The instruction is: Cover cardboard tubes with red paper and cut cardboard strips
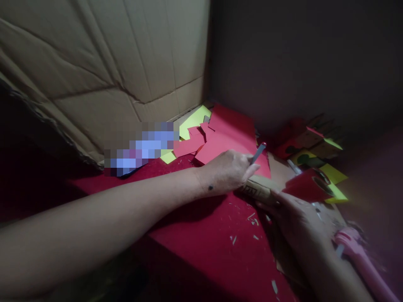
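My left hand (225, 173) reaches in from the left, fingers closed around a slim grey pen (258, 153) with a red end pointing up. Just below it is a folded or rolled piece of brown cardboard (258, 188) with dark printed marks. My right hand (292, 218), coming from the lower right, grips this cardboard at its near end. Red paper sheets (233, 126) lie behind my left hand. Beyond my right hand rests a red paper-covered tube (310, 184), its open end facing right.
Yellow-green paper (195, 119) lies by a big cardboard panel (141, 50) at the left. A pixelated bluish object (145, 149) is beside it. Paper scraps (252, 219) dot the red cloth (201, 247). A pink tool resembling a glue gun (349, 239) is at the right.
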Demonstrator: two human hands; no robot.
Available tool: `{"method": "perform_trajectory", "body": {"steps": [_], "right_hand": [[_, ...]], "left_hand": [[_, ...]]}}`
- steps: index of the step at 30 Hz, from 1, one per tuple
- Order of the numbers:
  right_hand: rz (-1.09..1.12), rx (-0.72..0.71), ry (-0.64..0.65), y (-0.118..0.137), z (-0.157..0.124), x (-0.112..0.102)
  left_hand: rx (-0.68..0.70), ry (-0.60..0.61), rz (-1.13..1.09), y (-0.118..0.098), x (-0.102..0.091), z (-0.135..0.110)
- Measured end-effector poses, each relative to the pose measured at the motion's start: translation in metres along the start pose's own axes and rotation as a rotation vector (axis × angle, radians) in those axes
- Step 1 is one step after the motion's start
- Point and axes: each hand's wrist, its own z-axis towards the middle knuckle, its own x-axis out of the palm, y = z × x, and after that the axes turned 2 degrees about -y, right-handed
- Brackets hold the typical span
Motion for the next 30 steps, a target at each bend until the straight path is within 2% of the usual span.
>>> {"method": "perform_trajectory", "body": {"steps": [3,12,15,18,20,23,26,28,30], "right_hand": [[-0.002,0.036,-0.046,0.001,-0.001,0.000],[0.001,0.027,-0.046,0.000,0.000,0.001],[-0.010,0.028,-0.038,0.001,0.000,0.001],[0.000,0.029,-0.058,0.003,-0.001,0.003],[0.022,0.027,-0.069,0.004,-0.001,0.004],[0.062,0.029,-0.069,0.008,-0.001,0.004],[0.096,0.037,-0.044,0.011,-0.001,0.003],[0.144,0.050,-0.037,0.013,0.000,0.002],[0.208,0.072,-0.033,0.014,0.000,0.001]], "left_hand": [[0.000,0.020,-0.035,-0.001,-0.001,-0.001],[-0.020,0.029,-0.065,-0.003,-0.002,0.000],[-0.038,-0.034,-0.132,-0.003,-0.005,-0.001],[-0.157,-0.155,-0.307,-0.005,-0.016,-0.003],[-0.283,-0.185,-0.475,-0.005,-0.026,-0.004],[-0.478,-0.086,-0.688,-0.001,-0.042,-0.004],[-0.656,0.009,-0.667,0.005,-0.054,-0.010],[-0.724,-0.010,-0.623,0.007,-0.058,-0.018],[-0.756,-0.043,-0.701,0.006,-0.057,-0.031]]}}
